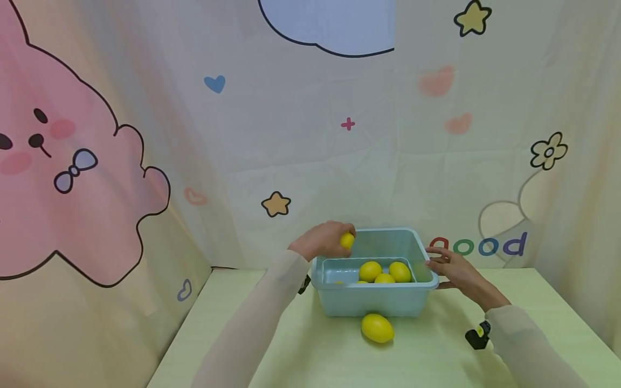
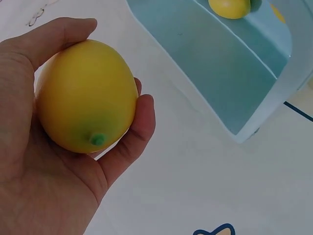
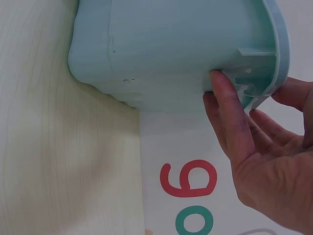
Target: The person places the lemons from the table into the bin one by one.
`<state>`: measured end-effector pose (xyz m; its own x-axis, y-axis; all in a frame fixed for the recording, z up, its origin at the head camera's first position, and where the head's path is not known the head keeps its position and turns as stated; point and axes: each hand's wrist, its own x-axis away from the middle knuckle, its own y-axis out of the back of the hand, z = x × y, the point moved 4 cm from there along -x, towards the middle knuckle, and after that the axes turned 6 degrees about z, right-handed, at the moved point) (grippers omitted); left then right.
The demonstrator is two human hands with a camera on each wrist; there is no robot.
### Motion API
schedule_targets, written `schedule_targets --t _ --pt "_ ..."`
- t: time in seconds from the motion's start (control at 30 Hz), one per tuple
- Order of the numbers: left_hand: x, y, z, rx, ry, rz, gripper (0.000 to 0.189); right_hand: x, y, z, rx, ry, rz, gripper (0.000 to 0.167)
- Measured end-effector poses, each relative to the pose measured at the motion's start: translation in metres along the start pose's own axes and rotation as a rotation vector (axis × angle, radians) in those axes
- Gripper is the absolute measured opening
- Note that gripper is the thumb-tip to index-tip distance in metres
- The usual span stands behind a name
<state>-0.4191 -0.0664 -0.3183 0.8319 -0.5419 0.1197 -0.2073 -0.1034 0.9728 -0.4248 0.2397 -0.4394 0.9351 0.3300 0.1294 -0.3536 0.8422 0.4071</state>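
Note:
My left hand [image 1: 330, 238] grips a yellow lemon [image 2: 88, 98] with a green tip, held over the left side of a light blue plastic basin [image 1: 371, 299]. In the left wrist view, thumb and fingers curl round the lemon. The basin stands on the table with several lemons [image 1: 371, 271] inside, partly hidden by its front wall. My right hand [image 1: 456, 272] holds the basin's right rim; the right wrist view shows fingers [image 3: 230, 112] beneath the rim against the outer wall and the thumb over its edge. Another lemon [image 1: 377, 328] lies on the table before the basin.
The pale wood-grain table [image 1: 291, 355] meets a printed curtain [image 1: 310, 145] just behind the basin. More curtain hangs at the left and right sides. Each wrist carries a small black camera mount [image 1: 478, 335].

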Motion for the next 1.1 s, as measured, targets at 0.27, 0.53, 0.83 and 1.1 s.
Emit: schedule_targets --t 0.27,0.53,0.83,1.1 --pt "-0.018 -0.005 0.009 0.071 0.073 0.018 0.042 0.001 0.001 0.000 -0.003 0.008 0.003 0.068" --pt "-0.034 -0.012 0.019 0.140 0.162 0.048 0.044 0.000 0.002 0.001 -0.013 0.021 0.005 0.069" --pt "-0.041 -0.025 0.022 0.153 0.184 0.085 0.049 -0.002 -0.001 -0.003 -0.026 0.011 0.000 0.069" --pt "-0.043 -0.032 0.022 0.191 0.207 0.104 0.046 -0.001 0.000 -0.003 -0.012 0.016 -0.012 0.068"
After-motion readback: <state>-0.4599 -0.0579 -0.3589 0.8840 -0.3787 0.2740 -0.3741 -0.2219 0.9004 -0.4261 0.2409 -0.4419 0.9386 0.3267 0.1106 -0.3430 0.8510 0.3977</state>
